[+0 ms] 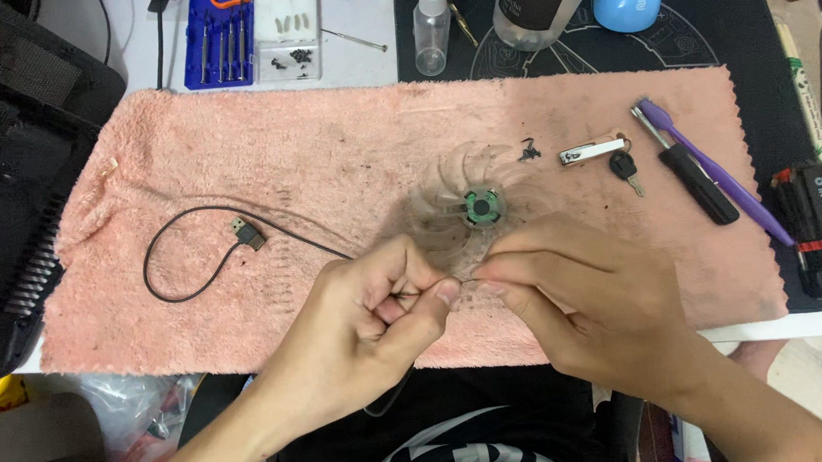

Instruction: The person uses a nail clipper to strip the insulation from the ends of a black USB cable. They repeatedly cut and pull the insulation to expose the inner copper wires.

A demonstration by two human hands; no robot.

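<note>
Both hands meet low on the pink towel point(241, 155), at about 6 o'clock of the clear plastic fan point(477, 200) with its green hub. The left hand point(378, 325) is curled nearly into a fist, its thumb pressed against the forefinger as if pinching something very thin. The right hand point(581, 311) points its fingers point(501, 271) toward that pinch, held close together; whatever sits between the two hands is too fine to make out, possibly a wire from the fan. The fan lies flat just above the knuckles, close enough that a short lead could stay slack.

A black cable point(186, 268) loops at 9 o'clock of the hands, its flat plug point(248, 233) resting on the towel, the cord running under the left wrist. At 2 o'clock lie small black screws point(529, 149), a nail clipper point(592, 151) and a key point(625, 170); farther right, a black-handled screwdriver point(695, 177) and a purple tool point(718, 176) lie aslant.

The towel seems meant to keep small parts from rolling. Its near edge runs just beneath the hands, so there is little room toward the body; open towel spreads to the left and above the cable. A spray bottle point(431, 27) and a blue screwdriver case point(220, 36) stand on the table beyond the far edge.
</note>
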